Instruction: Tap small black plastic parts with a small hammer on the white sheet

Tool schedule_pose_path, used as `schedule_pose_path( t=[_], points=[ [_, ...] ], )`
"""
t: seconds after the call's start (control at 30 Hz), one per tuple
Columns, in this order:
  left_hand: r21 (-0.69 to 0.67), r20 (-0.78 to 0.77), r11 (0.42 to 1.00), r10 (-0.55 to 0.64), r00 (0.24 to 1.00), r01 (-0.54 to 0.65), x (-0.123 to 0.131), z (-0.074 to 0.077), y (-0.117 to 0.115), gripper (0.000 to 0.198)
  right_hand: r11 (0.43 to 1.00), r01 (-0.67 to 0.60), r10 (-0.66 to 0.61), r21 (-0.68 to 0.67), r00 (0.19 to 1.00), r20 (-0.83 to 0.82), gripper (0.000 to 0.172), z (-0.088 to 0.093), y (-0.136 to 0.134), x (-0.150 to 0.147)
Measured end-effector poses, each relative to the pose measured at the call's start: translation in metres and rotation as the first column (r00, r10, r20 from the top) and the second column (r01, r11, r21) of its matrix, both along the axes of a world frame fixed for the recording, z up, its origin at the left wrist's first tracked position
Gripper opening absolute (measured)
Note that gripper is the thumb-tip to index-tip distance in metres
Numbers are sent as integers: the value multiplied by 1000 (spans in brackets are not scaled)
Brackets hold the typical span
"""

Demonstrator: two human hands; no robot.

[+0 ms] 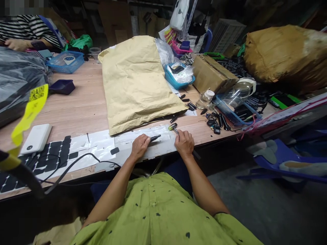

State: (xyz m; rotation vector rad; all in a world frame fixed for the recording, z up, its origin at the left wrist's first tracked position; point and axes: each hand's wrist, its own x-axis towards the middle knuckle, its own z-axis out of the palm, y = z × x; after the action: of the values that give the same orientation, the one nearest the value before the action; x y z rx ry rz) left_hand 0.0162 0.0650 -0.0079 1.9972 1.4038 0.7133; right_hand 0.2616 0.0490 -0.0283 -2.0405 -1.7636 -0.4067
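Working at the near edge of the table (81,109), I have both hands on a white sheet (133,139) that overhangs the rim. A big kraft paper bag (135,85) lies just behind, leaving only a narrow free strip. More open wood lies to its left.

My left hand (140,145) has its grip closed on a slim black part (155,137). It is dark and pen-like, its long axis roughly along the table edge, its free end pointing right toward my other hand.

My right hand (184,143) has its grip wrapped around a small screwdriver (173,127), whose yellow-and-black end juts away from me and slightly left. Loose black pieces (187,102) and a blue basket (237,117) crowd the right side.
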Motion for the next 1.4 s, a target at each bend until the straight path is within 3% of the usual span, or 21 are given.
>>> schedule_pose_path(
  t=[0.13,0.27,0.33,0.53,0.67,0.77,0.9,1.0,1.1,1.27,1.4],
  points=[
    [-11,-9,990,-139,990,139,-8,2,-4,29,1000,1,-1,-20,1000,-14,30,0,1,-1],
    [-19,-59,934,-358,932,358,-22,5,-20,21,1000,1,-2,-19,1000,-11,30,0,2,-2],
    [-10,-112,910,-414,903,416,-26,5,-31,15,1000,0,0,-16,1000,-16,30,0,2,-2],
    [112,-326,908,-350,878,404,-25,1,-62,16,1000,-8,7,-25,999,-35,30,0,2,-3],
    [167,-293,911,-319,902,376,-25,0,-68,12,1000,-7,6,-28,999,-32,30,0,1,-4],
    [200,-169,931,-275,946,306,-23,4,-51,9,1000,-1,1,-14,1000,-20,30,-1,2,-5],
    [225,-108,970,-70,992,93,-5,14,3,23,1000,0,0,-9,1000,-4,29,-1,2,-7],
    [189,-227,982,32,973,12,15,22,47,28,1000,3,-3,-8,1000,4,29,-1,2,-8],
    [114,-426,993,75,902,-28,29,29,77,34,1000,3,-3,-16,1000,4,29,-1,1,-9],
    [138,-508,987,140,850,-80,38,37,98,41,999,7,-7,-39,1000,8,28,-1,1,-13],
    [158,-502,986,130,855,-57,44,36,107,30,998,4,-4,-55,1000,-5,29,0,1,-15]
  ],
)
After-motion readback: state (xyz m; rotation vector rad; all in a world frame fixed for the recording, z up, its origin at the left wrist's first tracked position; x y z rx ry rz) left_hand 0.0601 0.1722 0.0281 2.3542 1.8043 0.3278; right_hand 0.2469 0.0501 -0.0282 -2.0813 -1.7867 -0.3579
